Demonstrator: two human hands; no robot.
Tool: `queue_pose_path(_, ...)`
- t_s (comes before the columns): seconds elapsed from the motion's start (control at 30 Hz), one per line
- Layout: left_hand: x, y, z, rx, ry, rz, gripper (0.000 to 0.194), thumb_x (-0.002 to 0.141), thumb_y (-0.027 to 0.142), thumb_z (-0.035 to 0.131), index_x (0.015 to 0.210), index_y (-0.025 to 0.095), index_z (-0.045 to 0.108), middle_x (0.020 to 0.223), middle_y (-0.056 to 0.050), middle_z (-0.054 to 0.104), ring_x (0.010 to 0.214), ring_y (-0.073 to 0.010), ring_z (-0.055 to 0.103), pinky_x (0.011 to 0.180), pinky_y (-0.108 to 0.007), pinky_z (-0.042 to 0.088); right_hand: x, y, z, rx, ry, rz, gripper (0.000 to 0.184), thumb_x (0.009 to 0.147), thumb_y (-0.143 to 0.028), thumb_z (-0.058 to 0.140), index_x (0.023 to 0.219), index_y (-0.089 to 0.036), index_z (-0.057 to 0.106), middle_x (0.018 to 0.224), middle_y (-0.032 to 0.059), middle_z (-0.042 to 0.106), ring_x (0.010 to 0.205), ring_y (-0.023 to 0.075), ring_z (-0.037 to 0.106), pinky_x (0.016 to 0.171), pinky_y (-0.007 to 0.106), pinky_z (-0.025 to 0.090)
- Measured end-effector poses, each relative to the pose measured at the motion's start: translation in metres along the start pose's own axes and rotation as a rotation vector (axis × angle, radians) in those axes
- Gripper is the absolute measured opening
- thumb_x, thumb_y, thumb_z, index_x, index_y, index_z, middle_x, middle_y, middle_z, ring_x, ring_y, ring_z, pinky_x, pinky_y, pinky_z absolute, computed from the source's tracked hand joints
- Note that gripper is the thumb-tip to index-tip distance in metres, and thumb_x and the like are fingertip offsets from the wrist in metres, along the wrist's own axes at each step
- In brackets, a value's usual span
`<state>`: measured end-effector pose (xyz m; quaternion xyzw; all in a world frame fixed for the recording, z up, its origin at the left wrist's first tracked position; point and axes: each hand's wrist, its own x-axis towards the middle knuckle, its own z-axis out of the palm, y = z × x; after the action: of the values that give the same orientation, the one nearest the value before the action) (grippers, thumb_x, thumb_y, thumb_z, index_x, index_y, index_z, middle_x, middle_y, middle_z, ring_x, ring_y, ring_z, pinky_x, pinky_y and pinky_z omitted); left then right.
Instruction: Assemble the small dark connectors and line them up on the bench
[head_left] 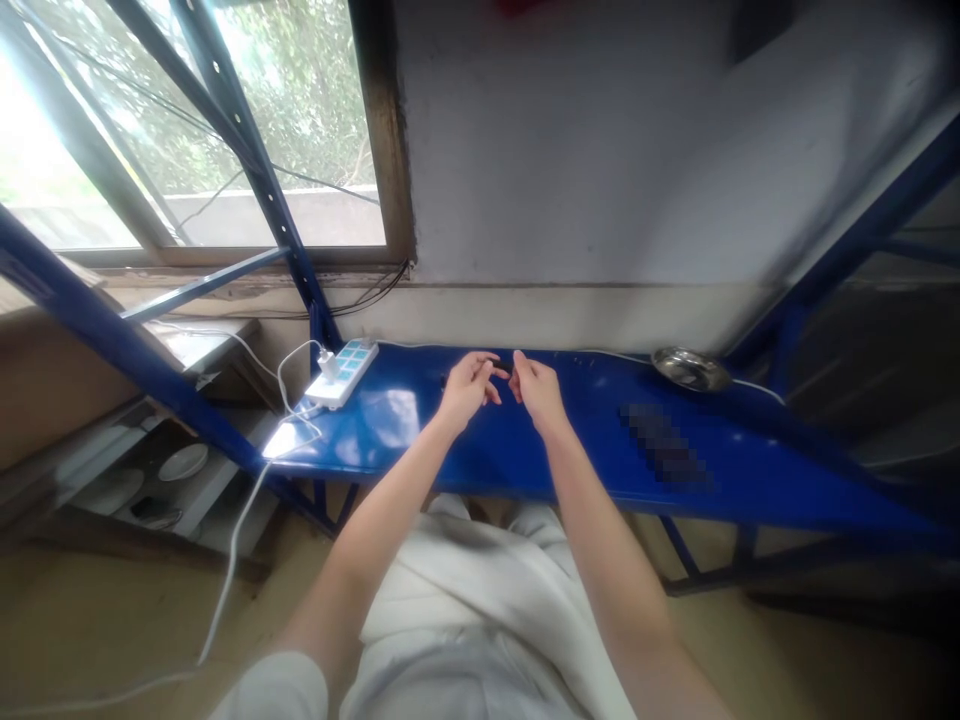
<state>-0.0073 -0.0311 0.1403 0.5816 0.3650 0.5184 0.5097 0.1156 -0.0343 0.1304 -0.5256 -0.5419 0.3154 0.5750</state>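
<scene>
Above the middle of the blue shelf, my two hands are held close together. Between their fingertips is a small black object, too small and blurred for me to tell its kind. My left hand pinches its left end with thumb and forefinger, the other fingers curled loosely. At the opposite end, my right hand grips it with the thumb upright and the fingers bent. Part of the object is hidden by the fingers. Another small dark spot shows just behind my left hand.
A white power strip with a plug and white cable lies at the shelf's left end. Toward the right are a shiny metal bowl and a pixelated dark item. Blue uprights frame both sides.
</scene>
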Motion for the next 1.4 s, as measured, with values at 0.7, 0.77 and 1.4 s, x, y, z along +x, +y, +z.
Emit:
queue_pose_path(0.7,-0.001,0.003,-0.012,0.081,0.228,0.125,0.034,0.078,0.048,0.054,0.073,0.015,0.052,0.059,0.002,0.058,0.037,-0.0044,0.047,0.039,-0.018,0.035,0.011,-0.016,-0.009,-0.143,-0.228,-0.280,0.025,0.075,-0.039,0.058,0.088,-0.017,0.061,0.077,0.0039,0.064,0.065,0.0138,0.058,0.063,0.029,0.048)
queue_pose_path(0.77,0.000,0.002,-0.012,0.076,0.245,0.137,0.034,0.078,0.049,0.053,0.072,0.015,0.052,0.058,0.002,0.058,0.037,-0.0046,0.046,0.039,-0.018,0.035,0.012,-0.018,-0.010,-0.195,-0.242,-0.303,0.024,0.076,-0.037,0.057,0.089,-0.018,0.063,0.077,0.0045,0.065,0.066,0.0146,0.059,0.065,0.030,0.049)
queue_pose_path(1.4,0.002,-0.007,-0.019,0.045,0.236,0.118,0.031,0.071,0.044,0.064,0.076,0.014,0.057,0.059,0.001,0.058,0.039,-0.0037,0.046,0.039,-0.017,0.033,0.012,-0.011,-0.004,-0.277,-0.118,-0.379,0.022,0.080,-0.037,0.052,0.084,-0.019,0.063,0.077,0.0033,0.058,0.069,0.0144,0.052,0.068,0.029,0.044)
